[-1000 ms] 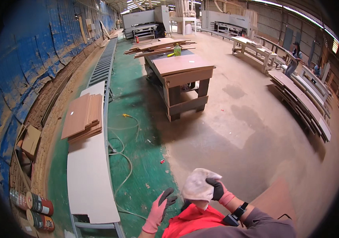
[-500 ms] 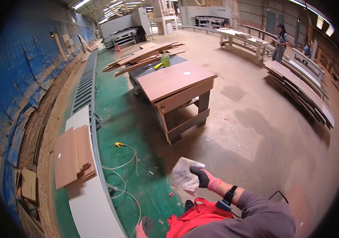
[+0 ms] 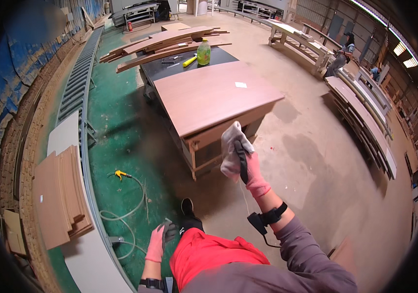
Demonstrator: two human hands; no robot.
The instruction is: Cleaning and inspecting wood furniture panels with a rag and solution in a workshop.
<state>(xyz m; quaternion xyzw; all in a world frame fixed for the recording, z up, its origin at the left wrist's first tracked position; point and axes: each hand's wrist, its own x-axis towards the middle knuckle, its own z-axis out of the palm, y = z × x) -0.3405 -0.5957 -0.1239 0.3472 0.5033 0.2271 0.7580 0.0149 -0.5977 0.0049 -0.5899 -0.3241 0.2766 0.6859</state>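
Nearer now looms the brown wooden worktop (image 3: 209,97); right hand (image 3: 248,168) clamped on crumpled white cloth (image 3: 231,146) (unwiped yet), left hand (image 3: 160,240) loosely curled, empty.

Cloth (image 3: 232,146): soft, crumpled whitish fabric, matt.
Right hand (image 3: 253,168): pink knit glove with dark rubbery-looking fingers (image 3: 241,155).
Panel (image 3: 209,95): smooth reddish-brown wood veneer, faint sheen, on the surface.
Bottle (image 3: 203,52), beyond the panel: clear glossy green plastic.
Floor (image 3: 121,146), left of the panel: matt green coating, dusty.
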